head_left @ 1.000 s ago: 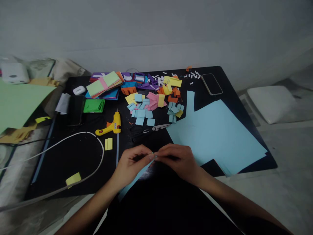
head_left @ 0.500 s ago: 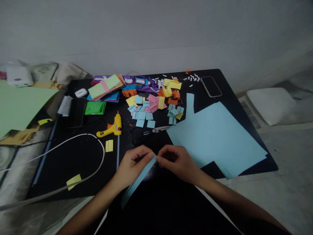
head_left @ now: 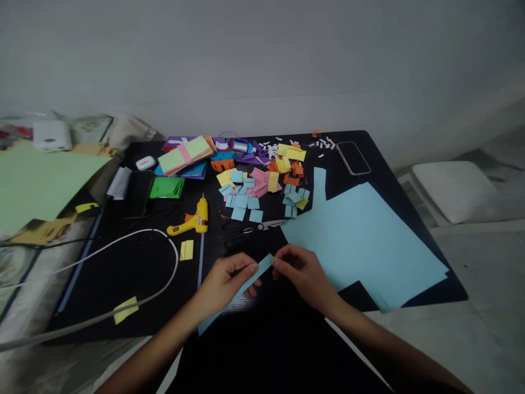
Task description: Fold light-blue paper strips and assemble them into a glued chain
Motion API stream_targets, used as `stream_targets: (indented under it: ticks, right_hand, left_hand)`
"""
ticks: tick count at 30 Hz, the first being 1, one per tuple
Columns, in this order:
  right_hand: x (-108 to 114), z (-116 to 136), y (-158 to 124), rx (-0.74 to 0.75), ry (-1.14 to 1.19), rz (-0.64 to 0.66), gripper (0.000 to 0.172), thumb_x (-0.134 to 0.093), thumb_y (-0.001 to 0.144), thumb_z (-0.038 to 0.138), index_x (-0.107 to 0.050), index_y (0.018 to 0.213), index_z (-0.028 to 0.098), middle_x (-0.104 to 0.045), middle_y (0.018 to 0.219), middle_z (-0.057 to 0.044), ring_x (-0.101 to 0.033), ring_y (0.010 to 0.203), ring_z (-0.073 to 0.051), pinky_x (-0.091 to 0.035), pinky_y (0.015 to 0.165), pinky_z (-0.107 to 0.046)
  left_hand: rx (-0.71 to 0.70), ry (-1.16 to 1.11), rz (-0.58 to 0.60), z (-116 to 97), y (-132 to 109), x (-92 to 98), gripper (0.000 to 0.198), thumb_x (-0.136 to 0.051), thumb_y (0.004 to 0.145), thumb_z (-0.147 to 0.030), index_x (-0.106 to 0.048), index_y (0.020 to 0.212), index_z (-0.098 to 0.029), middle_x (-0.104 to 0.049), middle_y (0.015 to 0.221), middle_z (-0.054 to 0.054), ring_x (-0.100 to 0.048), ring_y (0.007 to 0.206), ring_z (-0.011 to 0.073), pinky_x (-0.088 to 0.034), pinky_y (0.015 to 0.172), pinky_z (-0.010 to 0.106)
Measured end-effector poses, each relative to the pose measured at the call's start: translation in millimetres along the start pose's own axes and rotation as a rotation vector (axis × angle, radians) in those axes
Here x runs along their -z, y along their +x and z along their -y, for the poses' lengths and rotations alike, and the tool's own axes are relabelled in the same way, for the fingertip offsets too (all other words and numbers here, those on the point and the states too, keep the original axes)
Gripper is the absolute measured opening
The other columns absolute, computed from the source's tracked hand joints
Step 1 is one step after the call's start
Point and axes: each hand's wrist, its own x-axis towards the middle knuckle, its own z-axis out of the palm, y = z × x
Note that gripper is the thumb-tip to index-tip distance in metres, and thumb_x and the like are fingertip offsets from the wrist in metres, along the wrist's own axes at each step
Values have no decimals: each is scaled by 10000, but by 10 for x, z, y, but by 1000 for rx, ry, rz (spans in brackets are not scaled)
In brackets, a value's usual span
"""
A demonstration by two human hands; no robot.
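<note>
A long light-blue paper strip [head_left: 262,266] slants between my hands over the table's front edge. My left hand [head_left: 229,280] pinches it near the upper end, thumb on top, and its tail hangs down past my wrist. At the strip's upper tip is my right hand [head_left: 301,271], its thumb and fingertips closed on the corner. Scissors [head_left: 262,226] lie just beyond my hands, blades pointing right. To their right spread large light-blue paper sheets [head_left: 369,241]. Small folded light-blue paper pieces [head_left: 241,202] form a cluster behind the scissors.
A yellow glue gun [head_left: 197,218] lies left of the scissors, near a white cable [head_left: 174,246] looping over the table. A phone [head_left: 353,158] rests at the back right. Stacked coloured papers [head_left: 186,154] and white scraps [head_left: 268,150] lie along the back.
My left hand has slid a little down the strip, so more of its upper end shows. My right hand has moved slightly right. The whole view has shifted a little.
</note>
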Motion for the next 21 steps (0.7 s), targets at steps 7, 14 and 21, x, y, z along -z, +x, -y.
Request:
stream_targets:
  ticks: [7,14,21]
  right_hand:
    - [46,97,73,-46,-92,183,244,-773,858,400,-709,957,187,-730,736,-8,-709,693,-174,-533,677,-289]
    - [24,58,117,-91,-147,202,261,-742,912,432,-755,861,176,-732,673,-10,-710,598,-152,-537,610,-262]
    - [119,-75,219,-187,-63,166,422,-809,824,570,-720,841,158,-720,675,-8,-715,584,-151,-574,598,-270]
  left_hand:
    - [-104,317,86,-32,-21,55,339,-538,1063,-439,-715,948,-174,-725,752,13,-701,667,145,-526,685,255]
    - [-82,338,113,-49,-11,76,347,-527,1058,-462,-689,937,-180,-725,751,17,-703,644,153,-528,652,253]
    - [-12,456,152,10,22,253,361,-490,1064,-463,-665,915,-185,-681,692,-6,-652,581,140,-500,608,239]
